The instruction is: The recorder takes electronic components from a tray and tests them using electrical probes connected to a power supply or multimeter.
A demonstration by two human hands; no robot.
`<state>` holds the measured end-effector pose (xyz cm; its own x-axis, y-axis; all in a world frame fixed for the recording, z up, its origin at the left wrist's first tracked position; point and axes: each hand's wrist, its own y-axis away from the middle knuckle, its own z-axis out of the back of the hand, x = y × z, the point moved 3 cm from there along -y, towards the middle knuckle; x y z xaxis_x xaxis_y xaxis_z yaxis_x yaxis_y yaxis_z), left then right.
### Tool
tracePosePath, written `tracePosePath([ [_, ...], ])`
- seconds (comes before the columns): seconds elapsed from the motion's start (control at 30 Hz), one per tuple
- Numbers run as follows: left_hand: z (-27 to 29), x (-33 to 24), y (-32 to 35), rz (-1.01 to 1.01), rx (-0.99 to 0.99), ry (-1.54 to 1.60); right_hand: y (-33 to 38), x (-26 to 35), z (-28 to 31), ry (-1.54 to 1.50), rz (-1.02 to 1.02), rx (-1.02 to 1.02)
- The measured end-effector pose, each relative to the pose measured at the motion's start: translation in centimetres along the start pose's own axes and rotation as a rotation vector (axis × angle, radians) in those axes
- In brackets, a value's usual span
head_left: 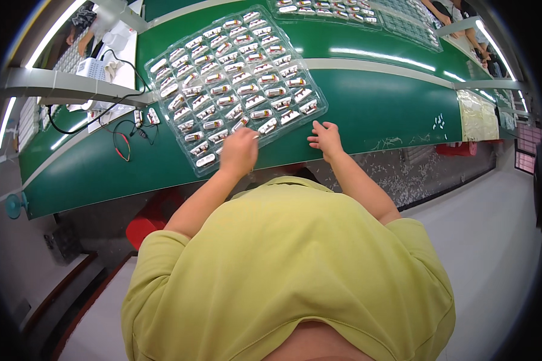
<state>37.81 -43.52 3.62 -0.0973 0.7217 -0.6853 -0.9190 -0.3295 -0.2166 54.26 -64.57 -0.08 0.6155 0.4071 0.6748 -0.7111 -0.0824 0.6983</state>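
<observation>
A clear plastic tray (pixel 200 171) lies at a slant on the green bench, its rows of pockets filled with small white parts that carry dark and reddish pieces. Over the tray's near edge is my left hand (pixel 239 151), fingers curled together and slightly blurred. A small white bit shows at its fingertips, too little to name. One white part (pixel 241 124) stands just beyond those fingers. My right hand (pixel 326 139) hovers by the tray's near right corner, fingers apart and holding nothing.
Red and black test leads (pixel 125 147) lie left of the tray beside two loose white parts (pixel 153 116). More filled trays (pixel 343 11) sit across the bench. Small white scraps (pixel 438 122) and a yellowish sheet (pixel 479 115) are at the right. Co-workers' hands (pixel 477 45) show at the far right.
</observation>
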Motion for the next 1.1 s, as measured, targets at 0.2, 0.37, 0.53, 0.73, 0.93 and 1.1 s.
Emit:
tracePosePath([
  [0.2,6.1,7.6,4.0,0.845,-0.119,-0.512,-3.6,2.5,-0.6,0.166,-0.025,0.103],
  [0.37,2.9,6.1,6.0,1.012,-0.029,-0.381,-7.7,4.4,-0.9,0.293,0.07,-0.026],
  [0.53,3.9,4.9,6.6,0.916,0.349,-0.125,-12.8,6.5,0.2,0.6,0.324,-0.384],
  [0.73,10.0,15.3,-1.3,0.528,0.033,-0.618,-10.3,3.5,2.2,0.497,0.404,-0.268],
  [0.93,10.1,22.3,-3.1,0.51,0.501,-0.678,0.1,-4.4,-0.8,0.702,0.328,0.129],
  [1.1,10.8,19.1,2.1,0.421,0.471,-0.753,5.5,-6.0,-4.9,0.848,0.171,0.278],
])
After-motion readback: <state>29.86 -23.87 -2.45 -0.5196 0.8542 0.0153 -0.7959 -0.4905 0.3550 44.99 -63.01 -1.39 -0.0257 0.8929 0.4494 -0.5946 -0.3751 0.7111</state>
